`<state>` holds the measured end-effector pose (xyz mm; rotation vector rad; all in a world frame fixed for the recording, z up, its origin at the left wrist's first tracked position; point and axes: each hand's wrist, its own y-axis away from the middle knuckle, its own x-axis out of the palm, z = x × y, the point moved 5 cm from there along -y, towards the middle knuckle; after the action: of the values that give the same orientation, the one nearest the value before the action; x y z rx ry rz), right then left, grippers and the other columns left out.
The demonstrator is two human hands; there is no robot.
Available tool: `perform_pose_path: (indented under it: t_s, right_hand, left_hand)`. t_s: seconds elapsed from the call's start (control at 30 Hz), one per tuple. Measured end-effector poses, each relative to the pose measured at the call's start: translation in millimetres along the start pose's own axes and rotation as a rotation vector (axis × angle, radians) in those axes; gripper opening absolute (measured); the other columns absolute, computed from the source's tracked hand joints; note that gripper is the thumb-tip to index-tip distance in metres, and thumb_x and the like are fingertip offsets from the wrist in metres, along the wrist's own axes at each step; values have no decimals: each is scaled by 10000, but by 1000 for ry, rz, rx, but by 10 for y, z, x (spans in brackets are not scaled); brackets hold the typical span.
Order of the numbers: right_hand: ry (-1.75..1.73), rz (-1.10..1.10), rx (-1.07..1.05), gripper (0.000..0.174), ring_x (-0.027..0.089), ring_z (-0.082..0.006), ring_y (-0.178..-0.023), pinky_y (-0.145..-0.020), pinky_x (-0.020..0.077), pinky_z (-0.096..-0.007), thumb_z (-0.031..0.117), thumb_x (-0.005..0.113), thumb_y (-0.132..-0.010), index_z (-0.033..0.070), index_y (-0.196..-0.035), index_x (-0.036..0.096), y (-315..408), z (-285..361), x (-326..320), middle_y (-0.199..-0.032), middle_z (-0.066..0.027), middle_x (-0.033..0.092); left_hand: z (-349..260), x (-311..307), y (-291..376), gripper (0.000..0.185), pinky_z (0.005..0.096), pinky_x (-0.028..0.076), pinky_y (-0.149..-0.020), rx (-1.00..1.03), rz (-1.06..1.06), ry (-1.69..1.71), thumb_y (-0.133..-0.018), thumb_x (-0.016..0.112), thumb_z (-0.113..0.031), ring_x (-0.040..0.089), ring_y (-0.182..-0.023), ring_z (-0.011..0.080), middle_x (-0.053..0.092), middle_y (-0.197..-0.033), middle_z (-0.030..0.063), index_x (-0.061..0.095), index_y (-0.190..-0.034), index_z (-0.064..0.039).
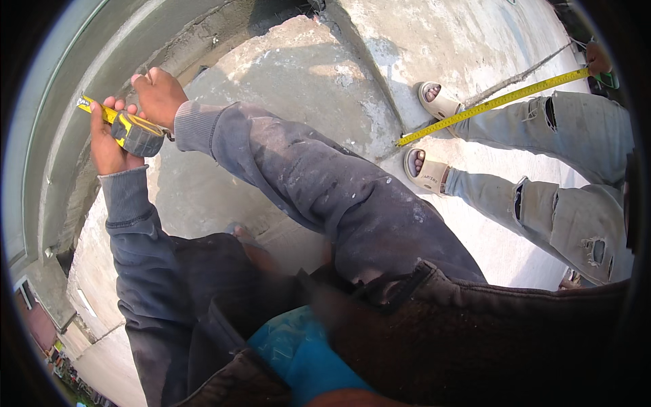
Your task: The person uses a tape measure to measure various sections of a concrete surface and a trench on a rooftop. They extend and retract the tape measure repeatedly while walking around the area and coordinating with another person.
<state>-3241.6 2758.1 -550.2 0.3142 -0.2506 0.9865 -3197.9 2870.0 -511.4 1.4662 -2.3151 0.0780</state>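
Note:
At the upper left, my left hand (pixel 109 140) is closed around a black and yellow tape measure (pixel 136 134), with my thumb and fingers at its short extended blade (pixel 92 105). The blade's end reaches the grey wall ledge (pixel 63 122); whether it touches cannot be told. Just right of it, my right hand (pixel 160 96) is curled with a thin, pencil-like stick (pixel 149 75) between the fingers, its wrist beside the tape case. Both arms wear dusty dark sleeves.
A person in ripped jeans (pixel 554 137) and beige slides (pixel 432 173) stands at the right. That person's hand (pixel 598 59) holds a long yellow tape blade (pixel 491 108) slanting to the ground. A raised slab edge (pixel 368 63) crosses the concrete floor (pixel 285 91).

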Motion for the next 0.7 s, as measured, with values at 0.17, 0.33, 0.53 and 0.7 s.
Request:
perform_pose_path:
  t_s: [0.17,0.33,0.53,0.7]
  right_hand:
    - [55,-25,64,375,616,-308,-859,-723,481,-382,302,497,-878,-67,-931,534,68,-313,-43,-906,-227,604]
    - [174,-49,95,421,580,-384,-946,-824,440,-412,319,484,-869,-84,-973,547,31,-512,-90,-961,-280,592]
    - [187,-29,109,427,574,-385,-957,-824,439,-412,323,484,-868,-75,-1008,549,5,-630,-94,-986,-276,592]
    - [243,-41,79,402,576,-383,-946,-828,443,-408,325,485,-867,-53,-983,558,-41,-731,-84,-979,-262,596]
  left_hand:
    - [102,-91,-57,318,381,501,-751,-40,21,-15,-966,425,-368,553,-822,194,518,-886,44,471,-1022,-58]
    - [106,-40,-57,302,384,488,-783,-60,102,-4,-962,442,-359,537,-844,196,516,-886,45,475,-1016,-64]
    - [103,-6,-27,286,383,496,-777,-70,80,-20,-961,442,-357,547,-837,189,515,-896,35,479,-1016,-79]
    - [93,47,9,315,378,505,-752,-50,54,-51,-959,441,-369,556,-817,188,525,-893,44,477,-1032,-64]
